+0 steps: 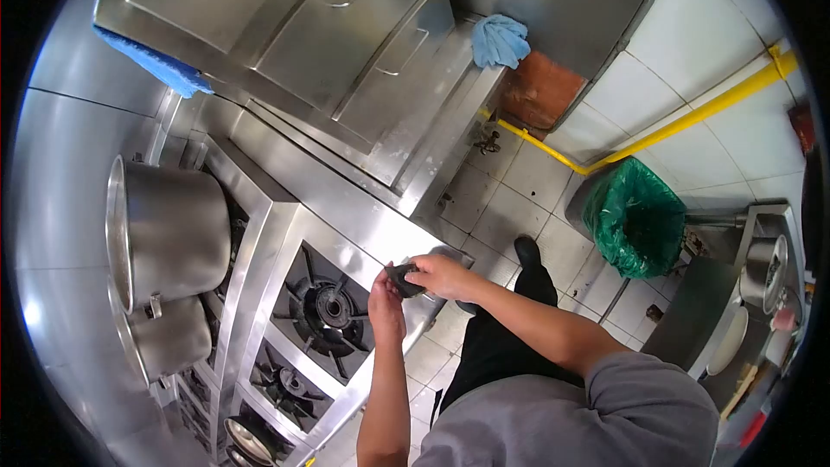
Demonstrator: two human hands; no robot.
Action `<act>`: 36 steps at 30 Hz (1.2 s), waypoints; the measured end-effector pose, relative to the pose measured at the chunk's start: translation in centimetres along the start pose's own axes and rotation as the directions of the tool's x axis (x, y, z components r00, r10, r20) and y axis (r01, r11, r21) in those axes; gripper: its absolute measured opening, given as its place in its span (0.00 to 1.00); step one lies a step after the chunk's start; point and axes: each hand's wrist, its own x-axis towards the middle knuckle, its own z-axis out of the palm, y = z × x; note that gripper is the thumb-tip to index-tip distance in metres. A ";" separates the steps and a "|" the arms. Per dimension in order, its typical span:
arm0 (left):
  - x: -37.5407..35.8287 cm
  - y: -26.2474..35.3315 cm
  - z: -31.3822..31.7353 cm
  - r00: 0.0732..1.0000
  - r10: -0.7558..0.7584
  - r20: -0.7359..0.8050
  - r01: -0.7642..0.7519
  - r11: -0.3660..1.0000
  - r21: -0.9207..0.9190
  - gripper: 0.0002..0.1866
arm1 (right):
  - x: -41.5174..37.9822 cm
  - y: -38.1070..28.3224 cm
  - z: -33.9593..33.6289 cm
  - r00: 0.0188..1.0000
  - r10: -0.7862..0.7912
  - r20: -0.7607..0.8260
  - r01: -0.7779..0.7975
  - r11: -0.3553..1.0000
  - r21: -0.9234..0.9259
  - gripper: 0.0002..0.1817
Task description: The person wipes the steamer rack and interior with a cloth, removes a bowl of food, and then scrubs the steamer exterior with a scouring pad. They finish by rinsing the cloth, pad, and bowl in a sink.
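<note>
A small dark object (404,280), its kind too small to make out, is between my two hands over the stove's front corner. My right hand (439,276) is closed on it from the right, with fingers curled around it. From the left my left hand (386,307) pinches its other side, fingertips partly hidden. Just left of my hands is a gas burner (333,304) under a black grate. A second burner (290,385) sits nearer to me on the steel stove (341,229).
Two large steel pots, one (173,238) behind the other (169,339), stand on the left. Lidded steel equipment (346,35) is ahead, with a blue cloth (500,41) beside it. A green-lined bin (635,216) and yellow pipe (683,125) are on the right.
</note>
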 end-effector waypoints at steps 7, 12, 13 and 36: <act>-1.8 -0.3 3.8 0.977 -0.081 -0.197 0.049 0.986 -0.160 0.03 | -0.8 0.4 -4.6 0.980 0.010 0.198 0.008 0.996 -0.090 0.19; -2.2 -0.5 4.8 0.957 -0.057 -0.286 -0.011 0.973 -0.231 0.05 | 1.7 -5.7 -16.4 0.995 -0.100 -0.028 0.094 0.982 -0.167 0.22; -2.4 -0.5 5.1 0.954 -0.050 -0.297 -0.018 0.975 -0.223 0.05 | 2.6 -5.8 -18.8 0.991 -0.122 -0.052 0.113 0.981 -0.157 0.24; 0.1 -0.9 9.7 0.892 -0.018 -0.451 -0.098 0.967 -0.234 0.06 | 16.2 -11.5 -37.7 0.833 -0.398 -0.384 -0.264 0.324 -0.908 0.26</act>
